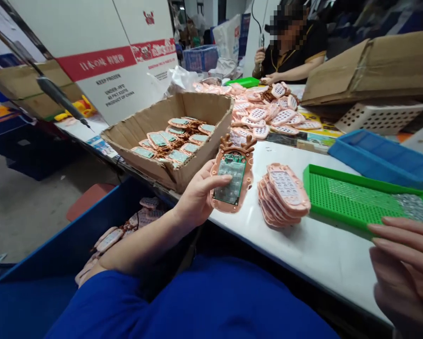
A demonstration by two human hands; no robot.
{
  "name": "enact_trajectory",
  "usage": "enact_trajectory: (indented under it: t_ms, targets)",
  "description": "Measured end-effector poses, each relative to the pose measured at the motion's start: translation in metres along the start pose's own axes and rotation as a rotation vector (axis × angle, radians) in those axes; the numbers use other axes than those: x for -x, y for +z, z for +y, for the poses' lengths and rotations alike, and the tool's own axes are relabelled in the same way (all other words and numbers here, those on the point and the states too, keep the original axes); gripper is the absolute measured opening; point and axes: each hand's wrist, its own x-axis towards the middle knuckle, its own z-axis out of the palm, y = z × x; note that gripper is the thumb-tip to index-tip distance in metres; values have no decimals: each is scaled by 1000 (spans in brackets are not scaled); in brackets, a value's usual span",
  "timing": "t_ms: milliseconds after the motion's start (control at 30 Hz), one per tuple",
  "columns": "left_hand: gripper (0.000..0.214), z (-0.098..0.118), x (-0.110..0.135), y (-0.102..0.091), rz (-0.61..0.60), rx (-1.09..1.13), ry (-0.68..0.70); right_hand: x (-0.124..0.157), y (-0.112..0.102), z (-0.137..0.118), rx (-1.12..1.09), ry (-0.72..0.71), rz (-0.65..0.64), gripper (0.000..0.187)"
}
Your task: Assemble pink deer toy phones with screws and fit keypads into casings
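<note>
My left hand (199,193) grips a pink toy phone half with brown antlers (232,176); its green circuit board and grey keypad sheet face up, and my thumb lies over them. Just right of it, a stack of pink shell halves with keypad holes (285,193) stands on the white table (324,263). At the right edge my right hand (409,263) hovers with its fingers stretched out, holding nothing. It is nearest to a green perforated tray (352,197), which has a heap of small shiny screws (414,207) at its right end.
A cardboard box (200,165) of similar halves stands at left, with a blue bin (38,282) below. Pink shells (260,113) pile at the back, before a co-worker (292,52). An electric screwdriver (61,96) hangs at left. Blue trays (384,155) lie at right.
</note>
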Motion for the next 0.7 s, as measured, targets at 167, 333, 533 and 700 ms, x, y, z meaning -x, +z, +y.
enact_trajectory:
  t_ms: [167, 333, 533, 700]
  targets:
    - [41, -27, -4, 4, 16, 21, -27, -6, -3, -9, -7, -159, -49, 22]
    - [47, -41, -8, 0, 73, 3, -60, -4, 1, -21, 17, -43, 2, 22]
    - [49, -46, -8, 1, 84, 0, -50, 1, 8, -22, -50, -34, -21, 24]
    - [44, -48, -6, 1, 40, -22, -99, 2, 8, -21, -62, -31, -16, 20]
